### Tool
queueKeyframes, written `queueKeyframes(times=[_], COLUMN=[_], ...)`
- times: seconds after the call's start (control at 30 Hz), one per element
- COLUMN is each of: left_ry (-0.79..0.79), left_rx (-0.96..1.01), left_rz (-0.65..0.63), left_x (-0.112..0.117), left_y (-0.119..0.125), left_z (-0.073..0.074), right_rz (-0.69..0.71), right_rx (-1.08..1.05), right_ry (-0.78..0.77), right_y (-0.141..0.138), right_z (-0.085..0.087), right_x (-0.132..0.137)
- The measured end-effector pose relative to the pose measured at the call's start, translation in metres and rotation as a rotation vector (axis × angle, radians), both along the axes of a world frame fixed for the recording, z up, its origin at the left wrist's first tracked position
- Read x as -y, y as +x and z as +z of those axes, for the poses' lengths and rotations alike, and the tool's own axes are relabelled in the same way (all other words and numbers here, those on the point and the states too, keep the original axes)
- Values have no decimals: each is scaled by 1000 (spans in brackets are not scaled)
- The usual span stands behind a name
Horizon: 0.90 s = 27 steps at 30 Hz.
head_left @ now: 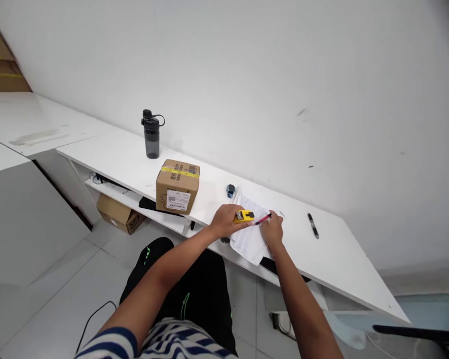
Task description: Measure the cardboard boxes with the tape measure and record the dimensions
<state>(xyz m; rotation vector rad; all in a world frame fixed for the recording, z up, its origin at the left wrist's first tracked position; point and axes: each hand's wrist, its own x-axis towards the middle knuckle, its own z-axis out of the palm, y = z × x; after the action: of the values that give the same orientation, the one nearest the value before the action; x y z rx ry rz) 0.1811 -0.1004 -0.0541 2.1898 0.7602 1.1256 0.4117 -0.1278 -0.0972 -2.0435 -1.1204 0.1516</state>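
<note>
Carefully, we bring both sides of the work together over the paper sheets (243, 244). Our left grip (227, 220) is closed around a yellow tape measure (244, 216), above the left part of the sheets; our right grip (273, 229) is closed around a pink-and-black pen (262, 219), slanted toward the tape measure. We cannot tell whether the pen touches the paper.

The sheets lie on the white tabletop (333, 259), and their lower part seems to reach past its front edge, so we do best to press only where there is support beneath. We should hold the tape measure clear of the pen's end and let the right grip's heel steady the paper. A watch (230, 190) sits just beside the sheets, so a wide sweep leftward could knock it.
</note>
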Motion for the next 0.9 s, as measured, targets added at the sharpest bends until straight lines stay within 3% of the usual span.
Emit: queueKeyframes(times=[0.07, 0.13, 0.17, 0.23, 0.3, 0.4, 0.47, 0.53, 0.6, 0.7, 0.8, 0.9], left_ry=[19, 41, 72, 187, 326, 379, 284, 122, -106, -372, -427, -387], left_rx=[114, 223, 285, 404, 452, 365, 318, 328, 342, 347, 466, 526], left_rz=[-11, 6, 27, 87, 179, 376, 494, 587, 634, 448, 269, 262], left_x=[14, 25, 29, 33, 31, 18, 2, -17, -36, -53, -55, -53], left_y=[-21, -43, -53, -71, -90, -126, -157, -189, -213, -227, -219, -211], left_z=[16, 35, 45, 66, 87, 110, 116, 112, 98, 68, 46, 39], right_rz=[27, 180, 318, 733, 940, 902, 868, 864, 872, 927, 981, 993], right_rx=[-17, -121, -217, -443, -539, -511, -472, -385, -254, -100, -62, -70], right_ry=[52, 181, 254, 323, 500, 749, 746, 651, 508, 289, 237, 248], right_y=[-15, -44, -64, -112, -165, -231, -260, -278, -290, -303, -310, -310], right_z=[17, 43, 57, 85, 109, 140, 158, 172, 180, 176, 164, 156], right_x=[-5, -6, -5, 1, 5, -2, -21, -47, -76, -109, -123, -124])
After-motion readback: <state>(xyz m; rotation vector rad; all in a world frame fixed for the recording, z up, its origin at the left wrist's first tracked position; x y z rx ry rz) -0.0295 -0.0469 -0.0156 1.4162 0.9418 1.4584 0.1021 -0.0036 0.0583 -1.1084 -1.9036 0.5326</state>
